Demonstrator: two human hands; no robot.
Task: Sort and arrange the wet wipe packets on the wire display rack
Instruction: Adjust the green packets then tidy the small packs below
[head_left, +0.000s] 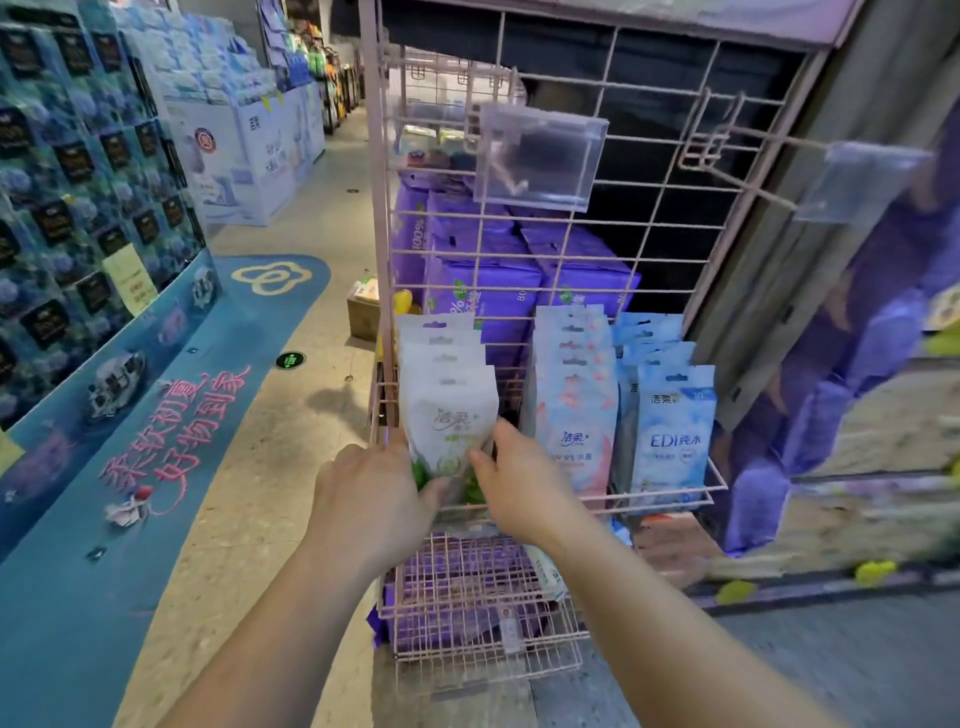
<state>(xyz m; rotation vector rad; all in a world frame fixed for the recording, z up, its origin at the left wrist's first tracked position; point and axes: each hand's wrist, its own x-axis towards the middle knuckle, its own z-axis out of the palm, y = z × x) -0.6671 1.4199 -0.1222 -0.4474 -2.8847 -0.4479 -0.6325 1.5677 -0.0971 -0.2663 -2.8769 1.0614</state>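
Note:
A pink wire display rack stands in front of me. Its middle shelf holds three rows of wet wipe packets: white and green packets at the left, pink packets in the middle, blue packets at the right. My left hand grips the lower left edge of the front white and green packet. My right hand pinches that packet's lower right edge. Its bottom is hidden by my fingers.
Purple packs are stacked behind the wire grid. A lower pink basket holds more purple packs. Clear price tag holders jut out on hooks above. Blue product displays line the aisle at the left, and a small box sits on the floor.

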